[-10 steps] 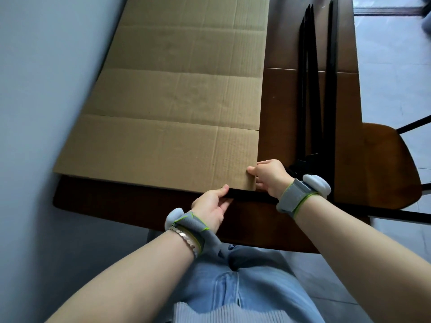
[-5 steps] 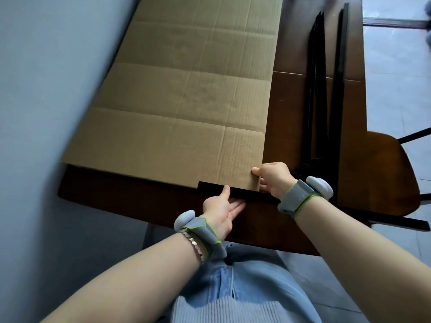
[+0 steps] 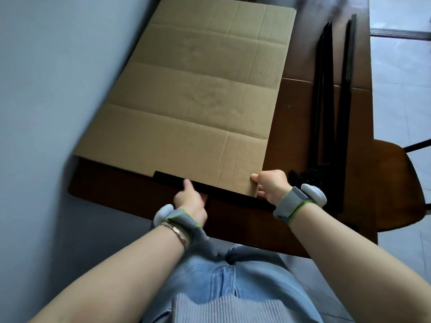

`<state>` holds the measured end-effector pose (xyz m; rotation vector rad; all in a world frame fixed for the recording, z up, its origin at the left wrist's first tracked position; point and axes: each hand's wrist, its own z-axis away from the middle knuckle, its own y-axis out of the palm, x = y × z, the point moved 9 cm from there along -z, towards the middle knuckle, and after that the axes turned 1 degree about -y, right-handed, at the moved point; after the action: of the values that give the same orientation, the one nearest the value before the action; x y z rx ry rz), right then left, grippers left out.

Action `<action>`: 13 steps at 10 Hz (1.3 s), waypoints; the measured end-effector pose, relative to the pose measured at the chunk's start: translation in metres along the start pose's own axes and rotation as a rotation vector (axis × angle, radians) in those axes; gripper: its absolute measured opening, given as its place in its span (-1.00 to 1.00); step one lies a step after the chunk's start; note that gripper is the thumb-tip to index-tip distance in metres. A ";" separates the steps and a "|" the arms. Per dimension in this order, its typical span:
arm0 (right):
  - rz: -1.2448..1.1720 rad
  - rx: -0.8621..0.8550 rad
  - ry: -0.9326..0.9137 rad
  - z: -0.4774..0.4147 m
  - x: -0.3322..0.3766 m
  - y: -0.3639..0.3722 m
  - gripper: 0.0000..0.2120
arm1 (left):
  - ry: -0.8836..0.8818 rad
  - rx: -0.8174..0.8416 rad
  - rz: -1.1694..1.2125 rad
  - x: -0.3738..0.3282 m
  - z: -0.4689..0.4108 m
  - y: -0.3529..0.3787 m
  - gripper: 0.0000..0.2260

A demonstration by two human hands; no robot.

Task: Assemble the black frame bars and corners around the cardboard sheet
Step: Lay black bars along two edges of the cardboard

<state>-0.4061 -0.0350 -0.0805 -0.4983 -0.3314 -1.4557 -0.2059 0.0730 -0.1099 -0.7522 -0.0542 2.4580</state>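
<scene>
Fingers (image 3: 261, 191) of the right hand (image 3: 271, 186) pinched on the near-right corner of the cardboard sheet (image 3: 198, 89), thumb on top, the rest curled underneath the edge. Fingers (image 3: 203, 197) of the left hand (image 3: 191, 201) partly curled, thumb pressed against the black frame bar (image 3: 210, 191); hard to tell whether clamped round it or only pushing.

Frame bar lying along the sheet's near edge, long axis running left to right, left end reaching roughly the middle of that edge, right end passing under the right wrist. Apparently seated over the cardboard edge on its left stretch; on the right, not clear whether fully on.

Left hand nearer the bar's middle, right hand at the corner where the bar's right end belongs. Likely next: push away, toward the far side, to seat the bar along its whole length, with the sheet held steady at the corner.

Spare frame bars (image 3: 331, 94) bundled on the right of the bench (image 3: 303, 117), lengthwise near to far, well apart from the sheet, with small black pieces (image 3: 305, 176), probably the corners, at their near end. Three edges not yet framed.
</scene>
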 end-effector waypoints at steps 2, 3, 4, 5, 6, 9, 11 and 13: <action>-0.039 0.018 -0.003 0.000 0.003 0.000 -0.79 | -0.092 0.253 0.115 0.035 0.052 0.051 -0.65; -0.057 0.044 -0.007 0.001 0.004 0.002 -0.77 | -0.052 0.210 0.092 0.023 0.039 0.045 -0.66; -0.049 0.071 -0.018 0.002 0.007 0.002 -0.81 | 0.012 0.143 -0.029 0.001 0.010 0.024 -0.63; -0.050 0.068 -0.012 -0.002 0.004 0.005 -0.70 | 0.067 0.076 -0.091 -0.032 -0.026 -0.003 -0.56; -0.071 0.043 0.003 0.000 -0.002 0.010 -0.74 | 0.111 -0.001 -0.104 -0.050 -0.046 -0.020 -0.52; -0.117 0.017 0.005 -0.001 -0.003 0.012 -0.65 | -0.060 0.222 -0.018 0.027 0.045 0.052 -0.57; -0.134 0.032 -0.003 0.000 -0.002 0.012 -0.61 | -0.032 0.126 -0.095 0.006 0.014 0.034 -0.54; -0.131 0.050 0.006 -0.002 -0.005 0.015 -0.58 | 0.023 0.003 -0.122 -0.033 -0.025 0.003 -0.53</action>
<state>-0.3916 -0.0317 -0.0866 -0.4378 -0.4008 -1.5719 -0.1715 0.0500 -0.1150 -0.7535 -0.0845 2.3330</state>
